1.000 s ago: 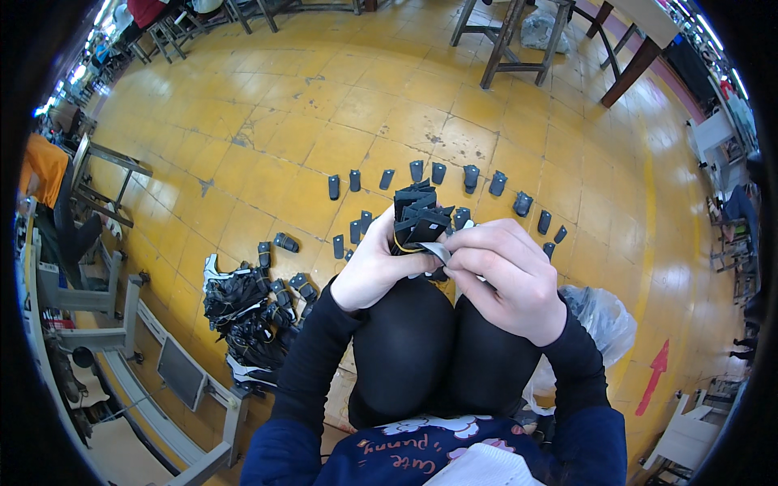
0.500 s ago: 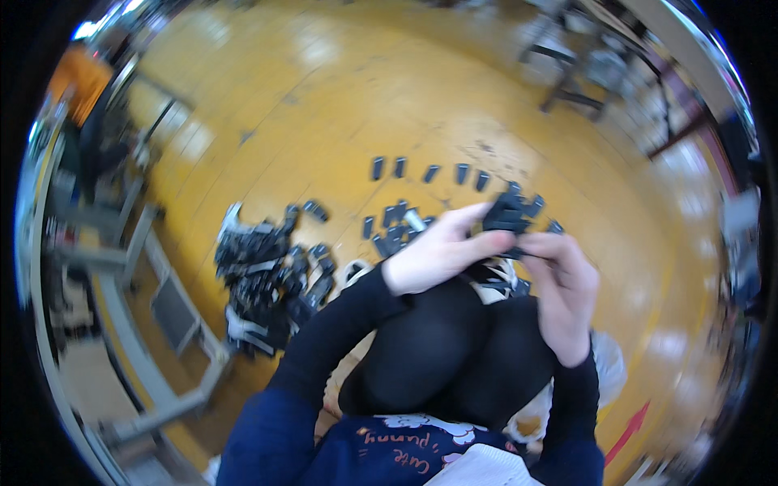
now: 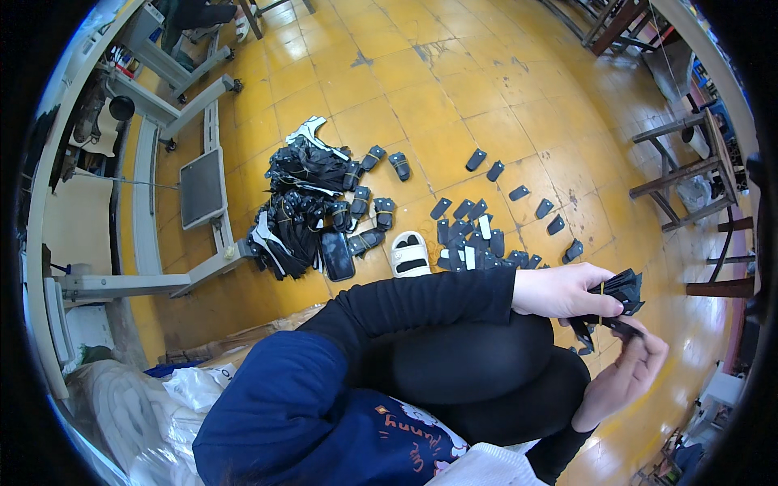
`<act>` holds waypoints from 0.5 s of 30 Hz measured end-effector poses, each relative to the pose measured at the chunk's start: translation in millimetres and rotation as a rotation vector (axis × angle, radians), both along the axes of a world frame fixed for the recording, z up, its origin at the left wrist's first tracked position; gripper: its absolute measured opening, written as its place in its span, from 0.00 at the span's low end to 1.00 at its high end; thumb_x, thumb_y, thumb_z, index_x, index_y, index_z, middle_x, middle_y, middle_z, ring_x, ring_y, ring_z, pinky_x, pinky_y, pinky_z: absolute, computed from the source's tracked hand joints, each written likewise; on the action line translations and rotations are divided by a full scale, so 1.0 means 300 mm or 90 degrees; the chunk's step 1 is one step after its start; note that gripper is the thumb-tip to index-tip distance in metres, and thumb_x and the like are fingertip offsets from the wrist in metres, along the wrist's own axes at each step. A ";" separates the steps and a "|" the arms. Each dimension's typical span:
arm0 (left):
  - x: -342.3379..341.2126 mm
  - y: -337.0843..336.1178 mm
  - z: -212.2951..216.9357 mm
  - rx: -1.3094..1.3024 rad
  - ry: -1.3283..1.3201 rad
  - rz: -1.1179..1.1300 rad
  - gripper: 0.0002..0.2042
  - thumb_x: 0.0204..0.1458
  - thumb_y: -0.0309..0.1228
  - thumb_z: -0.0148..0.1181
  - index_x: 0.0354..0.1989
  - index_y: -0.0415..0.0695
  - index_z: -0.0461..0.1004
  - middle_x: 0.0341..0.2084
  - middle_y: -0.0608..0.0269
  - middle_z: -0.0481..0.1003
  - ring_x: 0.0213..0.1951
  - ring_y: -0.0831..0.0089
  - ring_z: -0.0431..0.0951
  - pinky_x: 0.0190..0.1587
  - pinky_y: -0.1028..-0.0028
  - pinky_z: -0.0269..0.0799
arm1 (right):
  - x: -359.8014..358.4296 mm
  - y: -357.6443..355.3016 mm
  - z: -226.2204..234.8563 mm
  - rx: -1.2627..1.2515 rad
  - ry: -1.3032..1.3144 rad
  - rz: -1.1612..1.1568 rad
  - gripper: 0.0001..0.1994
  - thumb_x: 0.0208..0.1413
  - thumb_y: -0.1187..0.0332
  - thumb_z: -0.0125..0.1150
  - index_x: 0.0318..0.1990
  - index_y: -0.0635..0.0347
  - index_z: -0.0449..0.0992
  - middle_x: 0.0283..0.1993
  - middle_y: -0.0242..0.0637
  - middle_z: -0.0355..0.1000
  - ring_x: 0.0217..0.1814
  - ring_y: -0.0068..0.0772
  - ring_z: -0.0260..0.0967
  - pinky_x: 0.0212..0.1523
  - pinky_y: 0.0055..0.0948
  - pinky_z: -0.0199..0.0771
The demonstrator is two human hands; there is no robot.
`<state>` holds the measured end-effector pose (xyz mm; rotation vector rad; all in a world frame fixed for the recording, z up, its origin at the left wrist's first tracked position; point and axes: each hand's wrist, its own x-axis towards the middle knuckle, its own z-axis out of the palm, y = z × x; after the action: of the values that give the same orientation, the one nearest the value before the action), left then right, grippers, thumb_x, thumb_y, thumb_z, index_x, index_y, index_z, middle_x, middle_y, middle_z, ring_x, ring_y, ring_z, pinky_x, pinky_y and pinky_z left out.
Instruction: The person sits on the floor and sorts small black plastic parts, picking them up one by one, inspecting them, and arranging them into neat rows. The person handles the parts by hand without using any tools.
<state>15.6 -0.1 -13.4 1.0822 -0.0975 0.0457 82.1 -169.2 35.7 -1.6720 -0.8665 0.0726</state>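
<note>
My left hand is closed around a stack of flat black pieces, with a yellow rubber band around it. Fingers of my right hand pinch a dark strip at the near side of that stack. Both hands are above the floor, right of my bent knees. Beyond them, loose black tabs lie scattered, some in a cluster with a few white pieces. A thick black bundle lies close to my left hand. Whether the strip is part of the stack I cannot tell.
Left of the tabs is a heap of black pieces with banded bundles. A black phone and a white slipper are nearby. A metal table frame with a treadle stands left, a wooden stool right.
The view has turned, so the heap and table frame sit farther into the picture. My hands now appear lower right, the right one below the stack. The rubber band now shows clearly.
</note>
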 end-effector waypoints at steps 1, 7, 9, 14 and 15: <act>-0.007 0.011 -0.003 0.015 0.011 0.007 0.17 0.58 0.39 0.55 0.47 0.38 0.69 0.37 0.70 0.73 0.41 0.84 0.67 0.46 0.79 0.65 | 0.007 0.007 0.001 0.082 0.016 -0.079 0.02 0.63 0.76 0.40 0.37 0.64 0.60 0.43 0.54 0.71 0.46 0.37 0.70 0.49 0.31 0.70; -0.020 0.022 -0.037 -0.273 0.066 0.002 0.18 0.59 0.48 0.51 0.51 0.50 0.67 0.35 0.78 0.70 0.32 0.91 0.65 0.29 0.88 0.65 | 0.022 0.028 -0.001 0.303 -0.015 -0.144 0.04 0.59 0.77 0.36 0.37 0.63 0.59 0.50 0.61 0.66 0.48 0.49 0.71 0.52 0.38 0.72; -0.030 0.025 -0.009 -0.313 0.096 0.012 0.19 0.58 0.49 0.50 0.50 0.50 0.66 0.34 0.78 0.69 0.32 0.90 0.65 0.29 0.87 0.64 | 0.007 0.026 0.001 0.231 0.034 -0.061 0.05 0.53 0.82 0.37 0.36 0.65 0.60 0.49 0.57 0.65 0.42 0.38 0.70 0.45 0.29 0.70; -0.010 0.016 -0.044 -0.343 -0.009 -0.077 0.20 0.52 0.28 0.61 0.50 0.49 0.60 0.31 0.72 0.67 0.28 0.87 0.65 0.28 0.85 0.62 | 0.018 0.044 0.014 -0.092 -0.013 0.034 0.09 0.52 0.85 0.44 0.39 0.66 0.66 0.33 0.35 0.63 0.31 0.21 0.59 0.36 0.17 0.60; -0.014 0.010 -0.041 -0.306 -0.037 -0.066 0.21 0.52 0.28 0.61 0.51 0.48 0.59 0.33 0.72 0.67 0.31 0.87 0.65 0.30 0.84 0.62 | 0.002 0.057 0.021 -0.141 0.003 0.009 0.09 0.53 0.85 0.45 0.40 0.66 0.67 0.32 0.32 0.62 0.31 0.20 0.58 0.35 0.16 0.60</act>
<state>11.3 2.9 -25.7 0.5941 -0.1848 0.0055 82.8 -152.1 41.9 -1.8710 -0.8918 0.1872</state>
